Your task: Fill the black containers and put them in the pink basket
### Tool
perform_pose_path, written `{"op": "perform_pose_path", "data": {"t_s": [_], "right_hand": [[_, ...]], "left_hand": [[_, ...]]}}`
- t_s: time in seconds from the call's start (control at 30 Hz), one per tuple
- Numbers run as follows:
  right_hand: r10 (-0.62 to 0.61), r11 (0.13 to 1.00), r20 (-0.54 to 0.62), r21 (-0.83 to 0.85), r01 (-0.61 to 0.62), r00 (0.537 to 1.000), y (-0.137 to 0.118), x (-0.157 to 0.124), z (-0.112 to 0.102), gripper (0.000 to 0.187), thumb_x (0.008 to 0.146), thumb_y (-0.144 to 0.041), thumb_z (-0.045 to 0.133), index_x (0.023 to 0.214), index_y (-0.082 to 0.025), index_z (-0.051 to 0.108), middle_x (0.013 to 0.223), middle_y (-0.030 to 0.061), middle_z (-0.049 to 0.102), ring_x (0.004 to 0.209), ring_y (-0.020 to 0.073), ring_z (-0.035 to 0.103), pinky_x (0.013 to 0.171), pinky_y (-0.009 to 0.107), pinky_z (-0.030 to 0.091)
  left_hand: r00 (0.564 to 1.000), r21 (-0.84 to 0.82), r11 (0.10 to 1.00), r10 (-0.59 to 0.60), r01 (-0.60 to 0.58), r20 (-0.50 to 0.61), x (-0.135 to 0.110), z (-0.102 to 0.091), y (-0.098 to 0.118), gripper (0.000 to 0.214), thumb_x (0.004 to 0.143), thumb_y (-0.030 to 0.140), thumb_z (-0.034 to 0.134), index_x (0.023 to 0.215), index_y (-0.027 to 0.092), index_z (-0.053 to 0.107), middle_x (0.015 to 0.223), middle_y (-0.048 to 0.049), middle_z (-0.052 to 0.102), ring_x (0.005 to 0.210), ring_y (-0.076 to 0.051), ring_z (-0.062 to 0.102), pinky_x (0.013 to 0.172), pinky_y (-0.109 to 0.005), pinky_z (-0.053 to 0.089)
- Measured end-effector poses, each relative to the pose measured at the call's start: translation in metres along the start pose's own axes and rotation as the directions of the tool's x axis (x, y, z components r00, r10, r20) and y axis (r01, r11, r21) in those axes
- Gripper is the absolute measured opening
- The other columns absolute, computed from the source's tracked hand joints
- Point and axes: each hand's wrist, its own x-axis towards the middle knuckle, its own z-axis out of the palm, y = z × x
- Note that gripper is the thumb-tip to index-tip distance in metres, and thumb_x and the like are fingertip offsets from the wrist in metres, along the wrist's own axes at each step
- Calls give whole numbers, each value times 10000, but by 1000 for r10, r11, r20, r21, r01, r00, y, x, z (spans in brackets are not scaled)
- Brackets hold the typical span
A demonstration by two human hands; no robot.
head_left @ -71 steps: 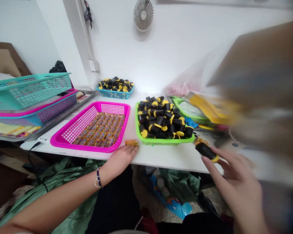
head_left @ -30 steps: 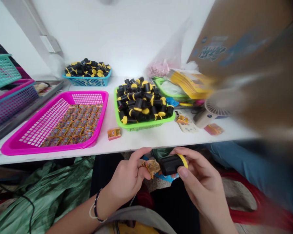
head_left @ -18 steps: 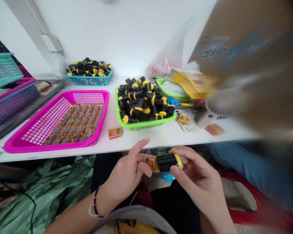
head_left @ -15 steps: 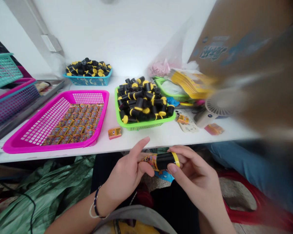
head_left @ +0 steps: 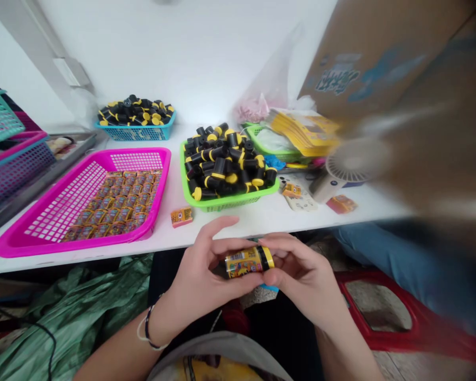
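Observation:
Just below the table's front edge, a small black canister with a yellow cap (head_left: 267, 257) lies level between both hands. A printed yellow-orange sleeve (head_left: 243, 263) covers most of its body, and a narrow black band shows beside the cap. My left hand (head_left: 200, 272) is closed around the sleeved end with thumb and fingers, its index finger raised away. At the capped end, my right hand (head_left: 307, 272) pinches with thumb and fingers; some of its fingertips are hidden behind the canister. Nearest on the table is an orange-and-pink stack of printed pieces (head_left: 181, 217).
A magenta basket (head_left: 162, 174) holds rows of sleeved canisters. Black-and-yellow canisters fill a green basket (head_left: 238, 201) and a blue basket (head_left: 137, 132). To the right stand a small fan (head_left: 341, 166) and yellow packets (head_left: 301, 129). A large cardboard box (head_left: 365, 69) leans behind.
The sleeve has gone from the canister's end to most of its body, leaving only a thin black band. My hands have come closer together. The view has shifted slightly.

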Motion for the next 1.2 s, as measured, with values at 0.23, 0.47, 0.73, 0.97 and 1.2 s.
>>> {"op": "perform_pose_path", "data": {"t_s": [0.23,0.47,0.73,0.97,1.2], "right_hand": [[-72,995,-69,-81,66,995,-3,4,3,343,742,-428,901,1055,-318,813,999,57,762,805,179,750,703,290,642],[-230,962,127,-118,245,965,-11,7,-5,266,861,-377,810,1124,-406,783,1120,27,815,1086,238,741,920,422,632],[-295,826,169,-450,340,940,-6,-17,8,611,851,-298,821,1385,-352,530,1430,60,657,1460,303,435,1168,549,412],[-396,514,171,-773,372,902,-4,-7,13,547,813,-185,782,1270,-280,498,1390,90,653,1393,349,390,1120,566,345],[-515,393,249,-782,484,820,-6,-3,28,470,751,-113,674,1190,-232,558,1119,67,730,1045,275,555,978,480,412]], "left_hand": [[988,148,984,111,-95,-110,-9,4,-11,665,773,171,879,1325,302,533,1177,-46,806,1067,-241,782,899,-326,657],[981,-429,882,-169,193,93,3,10,-1,874,733,199,925,1408,270,374,972,-50,846,782,-179,810,692,-209,614],[963,-591,768,-260,248,66,5,21,2,917,750,328,923,1439,260,323,816,12,826,743,-183,800,708,-254,619],[955,-568,791,-296,228,-28,13,22,3,877,703,173,934,1380,262,384,923,13,794,762,-123,755,736,-225,596],[859,-366,787,-382,496,341,20,7,12,838,839,62,693,1502,258,220,669,94,691,551,-93,632,553,-174,500]]}}
